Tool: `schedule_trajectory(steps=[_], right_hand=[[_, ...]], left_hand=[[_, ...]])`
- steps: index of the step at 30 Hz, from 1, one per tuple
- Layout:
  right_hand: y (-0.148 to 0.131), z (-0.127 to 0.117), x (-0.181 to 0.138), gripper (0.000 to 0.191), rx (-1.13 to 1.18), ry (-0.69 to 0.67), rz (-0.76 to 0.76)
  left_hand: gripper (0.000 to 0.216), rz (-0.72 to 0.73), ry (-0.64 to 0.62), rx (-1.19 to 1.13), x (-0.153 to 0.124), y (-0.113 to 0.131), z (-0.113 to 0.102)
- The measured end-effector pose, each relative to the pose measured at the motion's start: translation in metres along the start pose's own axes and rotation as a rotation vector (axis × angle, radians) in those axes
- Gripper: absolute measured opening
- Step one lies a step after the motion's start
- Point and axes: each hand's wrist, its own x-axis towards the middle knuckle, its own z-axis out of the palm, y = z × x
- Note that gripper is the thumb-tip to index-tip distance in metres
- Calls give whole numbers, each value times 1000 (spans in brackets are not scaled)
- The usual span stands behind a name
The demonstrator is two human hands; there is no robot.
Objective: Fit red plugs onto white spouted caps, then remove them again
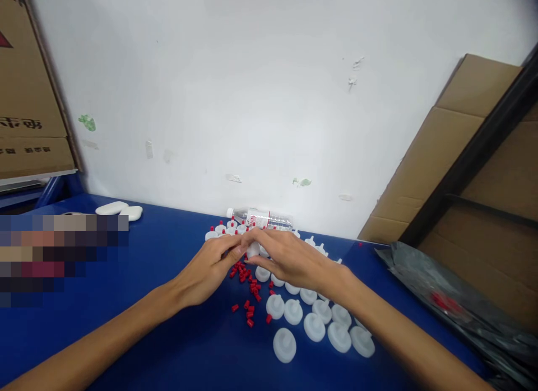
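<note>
My left hand (pixel 209 266) and my right hand (pixel 292 256) meet above the middle of the blue table. Between their closed fingertips is a white plastic spout lid (pixel 253 249), partly covered by the fingers. Just below the hands lies a loose heap of small red caps (pixel 242 272), with several more strewn toward me. White spout lids without red caps (pixel 308 296) spread under and beside my right forearm. Behind my left hand stand several white lids with red caps on their tips (pixel 221 228).
A clear plastic bottle (pixel 269 218) lies against the white wall at the back. Two white oval objects (pixel 131 213) rest at the back left. Cardboard boxes (pixel 33 88) stand left. A dark plastic bag (pixel 454 307) and tall cardboard (pixel 437 150) are at right.
</note>
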Motion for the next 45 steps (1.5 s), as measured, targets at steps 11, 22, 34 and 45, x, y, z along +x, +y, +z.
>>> schedule_trajectory(steps=[11, 22, 34, 45], right_hand=[[6, -6, -1, 29, -420, 17, -18], [34, 5, -6, 31, -49, -74, 120], [38, -3, -7, 40, -234, -23, 210], [37, -4, -10, 46, -187, -61, 244]], left_hand=[[46, -247, 109, -503, 6, -9, 1], [29, -285, 144, 464, 4, -30, -3], [25, -297, 84, 519, 2, -37, -5], [20, -313, 56, 486, 3, -34, -2]])
